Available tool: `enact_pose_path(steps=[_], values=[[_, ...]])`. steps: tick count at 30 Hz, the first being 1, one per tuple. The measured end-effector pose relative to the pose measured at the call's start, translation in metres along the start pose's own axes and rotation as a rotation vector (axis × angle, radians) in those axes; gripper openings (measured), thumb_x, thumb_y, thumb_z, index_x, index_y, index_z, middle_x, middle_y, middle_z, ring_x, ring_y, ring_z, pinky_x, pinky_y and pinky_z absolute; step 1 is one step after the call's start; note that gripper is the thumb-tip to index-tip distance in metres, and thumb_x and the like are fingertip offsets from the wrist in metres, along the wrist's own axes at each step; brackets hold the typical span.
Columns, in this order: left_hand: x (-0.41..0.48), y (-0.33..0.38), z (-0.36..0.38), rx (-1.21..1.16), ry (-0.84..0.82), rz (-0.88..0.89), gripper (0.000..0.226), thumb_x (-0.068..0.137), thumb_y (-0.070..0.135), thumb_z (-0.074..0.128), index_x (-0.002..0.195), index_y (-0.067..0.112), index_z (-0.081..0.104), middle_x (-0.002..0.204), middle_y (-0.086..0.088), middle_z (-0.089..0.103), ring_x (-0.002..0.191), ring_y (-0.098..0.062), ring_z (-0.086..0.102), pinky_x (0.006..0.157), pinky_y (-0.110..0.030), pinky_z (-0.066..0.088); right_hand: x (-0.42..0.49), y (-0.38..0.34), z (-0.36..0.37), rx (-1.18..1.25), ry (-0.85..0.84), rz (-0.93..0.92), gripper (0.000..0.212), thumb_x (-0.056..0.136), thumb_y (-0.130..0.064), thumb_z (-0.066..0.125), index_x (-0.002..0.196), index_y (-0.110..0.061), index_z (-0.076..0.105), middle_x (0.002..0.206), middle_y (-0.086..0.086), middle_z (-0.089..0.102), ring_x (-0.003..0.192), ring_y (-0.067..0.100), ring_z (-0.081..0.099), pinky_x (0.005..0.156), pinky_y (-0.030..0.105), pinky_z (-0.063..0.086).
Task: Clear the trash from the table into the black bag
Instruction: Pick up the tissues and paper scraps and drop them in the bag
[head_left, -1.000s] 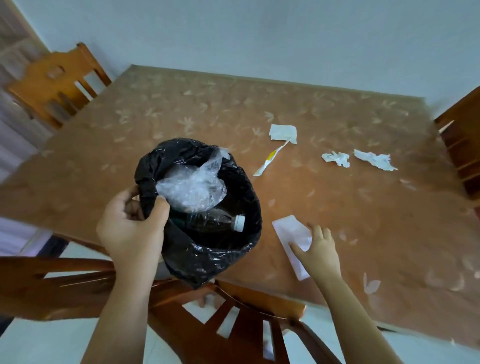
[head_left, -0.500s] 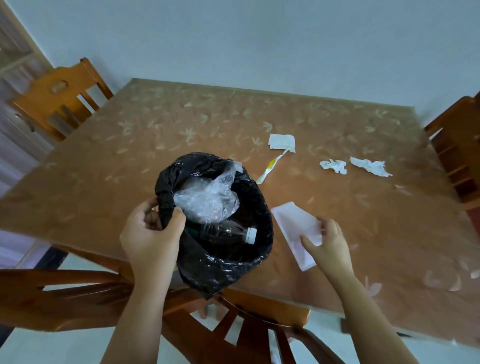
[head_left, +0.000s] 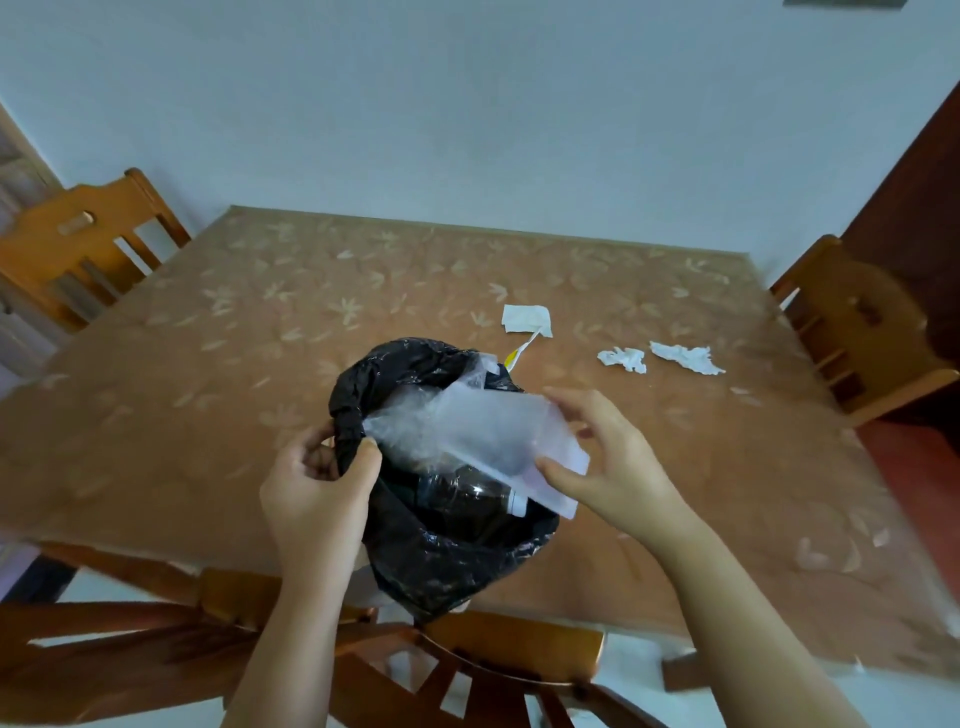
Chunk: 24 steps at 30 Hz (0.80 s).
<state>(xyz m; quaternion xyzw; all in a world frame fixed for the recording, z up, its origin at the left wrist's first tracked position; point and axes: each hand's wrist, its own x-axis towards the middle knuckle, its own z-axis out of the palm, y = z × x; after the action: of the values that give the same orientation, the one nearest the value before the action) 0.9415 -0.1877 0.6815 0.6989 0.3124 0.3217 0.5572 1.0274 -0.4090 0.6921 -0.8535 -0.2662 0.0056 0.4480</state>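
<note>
The black bag (head_left: 441, 561) hangs open at the table's near edge, with my left hand (head_left: 317, 493) gripping its left rim. Inside lie a clear plastic bottle (head_left: 467, 493) and crumpled clear plastic (head_left: 410, 415). My right hand (head_left: 613, 462) holds a flat white sheet of paper (head_left: 498, 436) over the bag's mouth. On the brown patterned table (head_left: 260, 364) lie a white paper scrap (head_left: 525, 318), a thin white and yellow wrapper (head_left: 519, 351) partly hidden behind the bag, and two crumpled white tissues (head_left: 623, 359) (head_left: 685, 357).
Wooden chairs stand at the left (head_left: 83, 244), at the right (head_left: 862, 332) and just below the bag (head_left: 363, 670). A pale wall backs the table. A dark wooden panel (head_left: 924, 208) rises at the far right.
My right hand has lifted the white sheet off the table and carried it left, over the bag's mouth. The view has tilted up, and my left hand still grips the rim.
</note>
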Motion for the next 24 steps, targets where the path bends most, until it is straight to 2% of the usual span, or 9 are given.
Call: enact_pose_path(steps=[5,8,12,14,17,20,24], values=[[-0.004,0.003,-0.005,-0.049,-0.016,-0.033,0.023,0.073,0.02,0.071,0.089,0.034,0.063,0.064,0.004,0.058,0.047,0.004,0.049,0.046,-0.011,0.041,0.007,-0.016,0.014,0.002,-0.19,-0.07,0.056,0.073,-0.026,0.068,0.123,-0.033,0.045,0.108,-0.032,0.045,0.101,-0.014,0.044,0.085,0.002,0.033],[-0.006,0.004,-0.007,-0.068,-0.014,-0.03,0.024,0.071,0.019,0.071,0.085,0.038,0.063,0.063,0.002,0.059,0.049,0.001,0.05,0.045,-0.013,0.041,0.012,-0.025,0.02,0.057,-0.262,-0.089,0.057,0.072,-0.023,0.07,0.123,-0.033,0.048,0.114,-0.019,0.054,0.102,-0.01,0.046,0.085,0.003,0.034],[-0.008,0.004,-0.011,-0.087,-0.007,-0.024,0.026,0.072,0.018,0.071,0.087,0.036,0.061,0.059,0.002,0.056,0.045,0.002,0.047,0.042,-0.009,0.037,0.019,-0.032,0.031,0.082,-0.381,-0.082,0.055,0.073,-0.022,0.071,0.122,-0.031,0.049,0.117,-0.011,0.056,0.105,0.0,0.05,0.087,0.015,0.041],[-0.008,0.004,-0.013,-0.107,-0.004,-0.03,0.026,0.072,0.017,0.071,0.084,0.038,0.061,0.059,0.003,0.056,0.046,0.002,0.047,0.043,-0.009,0.038,0.02,-0.033,0.037,0.066,-0.449,-0.08,0.056,0.073,-0.024,0.071,0.123,-0.033,0.048,0.119,-0.012,0.055,0.105,-0.003,0.049,0.086,0.012,0.041],[-0.008,0.003,-0.014,-0.123,-0.004,-0.038,0.024,0.072,0.017,0.071,0.08,0.038,0.061,0.056,0.004,0.051,0.045,-0.001,0.044,0.042,-0.011,0.036,0.021,-0.033,0.046,0.068,-0.535,-0.049,0.061,0.073,-0.03,0.072,0.126,-0.041,0.044,0.123,-0.022,0.049,0.107,-0.016,0.041,0.085,0.0,0.033],[-0.008,0.003,-0.014,-0.117,-0.015,-0.026,0.022,0.072,0.019,0.07,0.081,0.037,0.062,0.056,0.001,0.051,0.047,-0.003,0.044,0.042,-0.011,0.036,0.022,-0.031,0.053,0.044,-0.591,-0.042,0.064,0.072,-0.032,0.072,0.128,-0.04,0.041,0.123,-0.024,0.046,0.104,-0.024,0.036,0.083,-0.004,0.03],[-0.007,0.003,-0.015,-0.115,-0.021,-0.017,0.022,0.071,0.019,0.07,0.082,0.036,0.062,0.06,-0.002,0.054,0.049,-0.004,0.046,0.045,-0.012,0.039,0.016,-0.028,0.052,0.086,-0.578,0.007,0.056,0.073,-0.033,0.071,0.124,-0.035,0.048,0.115,-0.025,0.051,0.103,-0.018,0.043,0.082,-0.001,0.033]])
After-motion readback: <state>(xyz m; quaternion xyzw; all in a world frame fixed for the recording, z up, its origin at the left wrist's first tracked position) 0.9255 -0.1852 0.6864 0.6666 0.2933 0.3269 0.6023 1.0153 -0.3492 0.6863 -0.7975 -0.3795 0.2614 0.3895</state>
